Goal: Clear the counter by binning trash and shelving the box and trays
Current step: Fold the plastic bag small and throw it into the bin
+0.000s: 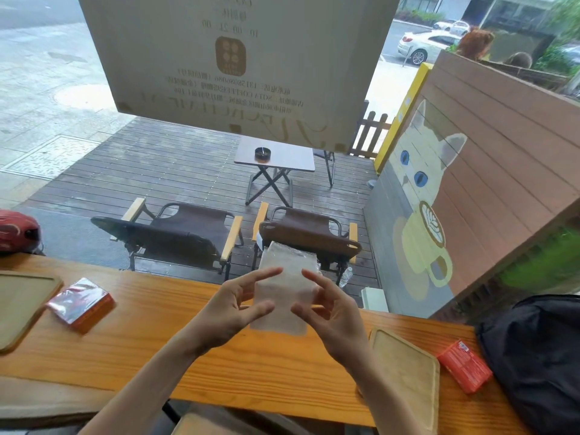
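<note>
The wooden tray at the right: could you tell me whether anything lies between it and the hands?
Nothing on the counter does. The wooden tray lies bare beside the right hand, but both hands, the left hand too, hold a clear plastic wrapper.

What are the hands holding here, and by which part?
A clear plastic wrapper, pinched at mid-height along its side edges by left hand and right hand.
</note>
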